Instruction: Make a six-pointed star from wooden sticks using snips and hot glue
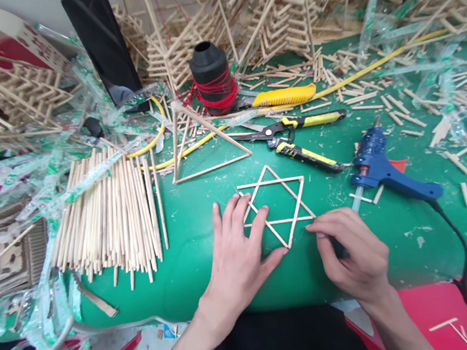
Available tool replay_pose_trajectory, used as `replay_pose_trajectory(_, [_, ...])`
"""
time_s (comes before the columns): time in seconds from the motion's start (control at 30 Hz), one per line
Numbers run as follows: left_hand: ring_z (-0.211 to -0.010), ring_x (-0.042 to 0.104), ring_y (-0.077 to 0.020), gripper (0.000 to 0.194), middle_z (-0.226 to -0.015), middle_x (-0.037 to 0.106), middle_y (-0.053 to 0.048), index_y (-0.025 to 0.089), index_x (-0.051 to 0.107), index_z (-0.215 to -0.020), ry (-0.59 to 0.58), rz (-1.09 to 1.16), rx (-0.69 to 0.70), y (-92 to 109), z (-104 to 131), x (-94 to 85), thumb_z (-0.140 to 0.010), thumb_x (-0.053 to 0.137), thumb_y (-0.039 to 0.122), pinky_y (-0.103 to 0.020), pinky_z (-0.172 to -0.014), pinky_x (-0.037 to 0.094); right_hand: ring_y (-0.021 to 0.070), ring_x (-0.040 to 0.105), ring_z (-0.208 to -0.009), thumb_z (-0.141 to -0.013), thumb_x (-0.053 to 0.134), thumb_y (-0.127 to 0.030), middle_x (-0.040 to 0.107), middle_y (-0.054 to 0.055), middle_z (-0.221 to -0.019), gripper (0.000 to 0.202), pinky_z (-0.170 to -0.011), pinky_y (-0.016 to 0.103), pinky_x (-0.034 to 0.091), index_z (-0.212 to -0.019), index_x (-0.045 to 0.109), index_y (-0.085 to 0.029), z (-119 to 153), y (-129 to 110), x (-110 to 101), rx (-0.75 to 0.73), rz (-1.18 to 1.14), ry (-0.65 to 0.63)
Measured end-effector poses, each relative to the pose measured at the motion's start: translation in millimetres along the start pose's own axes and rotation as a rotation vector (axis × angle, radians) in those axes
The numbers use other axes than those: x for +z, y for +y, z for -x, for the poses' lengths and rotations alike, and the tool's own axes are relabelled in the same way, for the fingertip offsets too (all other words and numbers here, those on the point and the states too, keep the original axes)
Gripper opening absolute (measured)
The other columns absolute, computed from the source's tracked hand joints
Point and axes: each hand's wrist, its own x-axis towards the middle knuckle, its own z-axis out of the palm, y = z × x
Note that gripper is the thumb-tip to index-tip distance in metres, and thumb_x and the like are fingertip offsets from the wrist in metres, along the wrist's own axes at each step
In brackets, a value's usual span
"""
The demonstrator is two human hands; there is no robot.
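A six-pointed star of thin wooden sticks (279,222), made of two overlapping triangles, lies flat on the green tabletop. My left hand (238,247) rests over its left side with fingers spread, the fingertips on the sticks and the thumb at the bottom point. At the star's right corner, my right hand (354,251) has its fingers curled and the index finger and thumb close together. Whatever is between those fingertips, if anything, is hidden. Behind the star, a separate stick triangle (211,168) leans with other joined sticks.
A blue glue gun (386,166) lies at right, its cord running off the edge. Yellow-and-black pruning shears (307,155), a yellow cutter (283,96) and a red-thread spool (213,84) lie behind. Loose sticks (112,217) are bundled left; a phone (103,49) stands behind.
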Motion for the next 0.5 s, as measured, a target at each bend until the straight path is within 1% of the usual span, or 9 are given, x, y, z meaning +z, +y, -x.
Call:
replay_pose_trajectory(0.07, [-0.145, 0.043, -0.0442, 0.059, -0.150, 0.049, -0.026, 0.015, 0.050, -0.138, -0.001, 0.008, -0.002, 1.8, 0.1, -1.0, -0.090, 0.073, 0.041, -0.076, -0.116, 0.033, 0.0201, 0.065, -0.082, -0.081, 0.059, 0.006, 0.069, 0.005, -0.086, 0.033, -0.074, 0.038, 0.052, -0.101, 0.066, -0.019, 0.0, 0.0, -0.2, 0.003, -0.001, -0.002])
replay_pose_trajectory(0.13, [-0.146, 0.043, -0.0431, 0.055, -0.150, 0.048, -0.025, 0.015, 0.050, -0.138, 0.004, 0.039, -0.005, 2.7, 0.0, -4.2, -0.093, 0.069, 0.039, -0.075, -0.117, 0.033, 0.0199, 0.065, -0.083, -0.081, 0.059, 0.006, 0.069, 0.005, -0.086, 0.033, -0.075, 0.038, 0.053, -0.101, 0.066, -0.019, 0.2, 0.1, -0.4, 0.002, 0.000, -0.004])
replay_pose_trajectory(0.17, [-0.145, 0.044, -0.0412, 0.051, -0.150, 0.048, -0.024, 0.015, 0.050, -0.137, 0.016, 0.069, -0.009, 1.9, 0.0, -6.9, -0.095, 0.067, 0.037, -0.072, -0.118, 0.035, 0.0197, 0.064, -0.083, -0.081, 0.059, 0.006, 0.069, 0.005, -0.086, 0.034, -0.075, 0.038, 0.053, -0.101, 0.066, -0.019, 0.4, 0.1, -0.5, -0.002, 0.000, -0.004])
replay_pose_trajectory(0.23, [-0.140, 0.050, -0.0342, 0.040, -0.145, 0.051, -0.021, 0.015, 0.053, -0.133, 0.085, 0.133, -0.040, -4.8, 0.5, -14.6, -0.097, 0.062, 0.029, -0.060, -0.116, 0.044, 0.0192, 0.064, -0.083, -0.081, 0.058, 0.008, 0.068, 0.006, -0.086, 0.034, -0.076, 0.038, 0.052, -0.101, 0.066, -0.018, 0.9, 0.2, -0.5, -0.012, -0.003, 0.002])
replay_pose_trajectory(0.3, [-0.124, 0.060, -0.0261, 0.028, -0.130, 0.059, -0.016, 0.016, 0.058, -0.125, 0.235, 0.134, -0.134, -19.7, 1.5, -24.0, -0.098, 0.059, 0.022, -0.044, -0.105, 0.054, 0.0189, 0.063, -0.083, -0.081, 0.059, 0.008, 0.068, 0.005, -0.086, 0.034, -0.076, 0.038, 0.052, -0.102, 0.066, -0.018, 1.3, 0.3, -0.3, -0.015, -0.009, 0.008])
replay_pose_trajectory(0.37, [-0.102, 0.065, -0.0206, 0.017, -0.111, 0.061, -0.010, 0.017, 0.064, -0.113, 0.419, 0.030, -0.290, -41.7, 2.7, -32.9, -0.097, 0.059, 0.017, -0.036, -0.090, 0.058, 0.0189, 0.063, -0.083, -0.082, 0.059, 0.008, 0.068, 0.005, -0.086, 0.034, -0.075, 0.038, 0.052, -0.102, 0.066, -0.019, 1.6, 0.2, 0.0, -0.013, -0.011, 0.013])
replay_pose_trajectory(0.4, [-0.088, 0.064, -0.0177, 0.014, -0.104, 0.061, -0.008, 0.018, 0.066, -0.109, 0.465, -0.018, -0.356, -53.8, 3.1, -36.7, -0.097, 0.059, 0.017, -0.034, -0.083, 0.057, 0.0189, 0.063, -0.083, -0.082, 0.059, 0.007, 0.068, 0.005, -0.086, 0.034, -0.075, 0.038, 0.051, -0.102, 0.066, -0.019, 1.7, 0.1, 0.2, -0.012, -0.010, 0.012])
replay_pose_trajectory(0.43, [-0.080, 0.063, -0.0159, 0.014, -0.099, 0.061, -0.006, 0.018, 0.066, -0.108, 0.467, -0.042, -0.418, -65.7, 3.1, -40.0, -0.096, 0.059, 0.017, -0.032, -0.077, 0.056, 0.0189, 0.063, -0.084, -0.082, 0.059, 0.007, 0.068, 0.005, -0.087, 0.033, -0.075, 0.038, 0.051, -0.102, 0.066, -0.019, 1.8, 0.0, 0.4, -0.014, -0.010, 0.010])
replay_pose_trajectory(0.5, [-0.074, 0.061, -0.0148, 0.017, -0.098, 0.060, -0.005, 0.019, 0.067, -0.107, 0.460, -0.068, -0.511, -86.0, 1.9, -44.7, -0.091, 0.062, 0.016, -0.031, -0.073, 0.054, 0.0190, 0.063, -0.084, -0.083, 0.059, 0.007, 0.068, 0.005, -0.086, 0.031, -0.075, 0.039, 0.051, -0.100, 0.066, -0.018, 1.8, -0.3, 0.6, -0.021, -0.011, 0.004])
